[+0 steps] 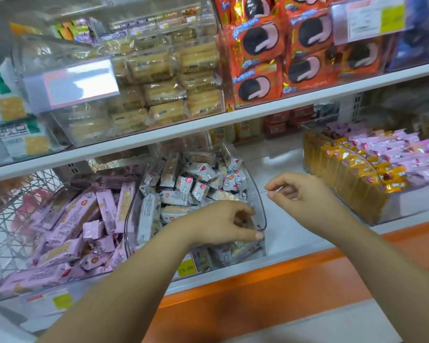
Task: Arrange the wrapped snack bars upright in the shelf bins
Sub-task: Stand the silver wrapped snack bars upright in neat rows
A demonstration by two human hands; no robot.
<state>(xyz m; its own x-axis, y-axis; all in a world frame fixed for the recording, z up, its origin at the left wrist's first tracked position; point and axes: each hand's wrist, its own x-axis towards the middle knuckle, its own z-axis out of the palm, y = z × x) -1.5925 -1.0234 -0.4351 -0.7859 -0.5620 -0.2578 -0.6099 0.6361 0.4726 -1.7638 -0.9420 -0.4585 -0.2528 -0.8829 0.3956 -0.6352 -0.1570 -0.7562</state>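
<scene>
Head view: my left hand (223,224) is down in the front right corner of the clear bin (258,204), fingers curled into the white-wrapped snack bars (196,184) and thumb stretched along the front wall. I cannot tell whether those fingers actually close on a bar. The white bars lie jumbled in this bin. Most are flat or tilted across one another, and a few at the left wall and the back stand on end.

My right hand (305,191) hovers above the bare white shelf (282,226) just right of the bin, fingers loosely curled and holding nothing.

Left of the clear bin, touching it, another bin holds pink-wrapped bars (84,219) in a loose heap. To the right, well apart across the bare shelf, gold-wrapped bars (344,174) stand upright in neat rows. A yellow price tag (186,268) reading 15.80 sits on the front of the clear bin, below my left wrist.
</scene>
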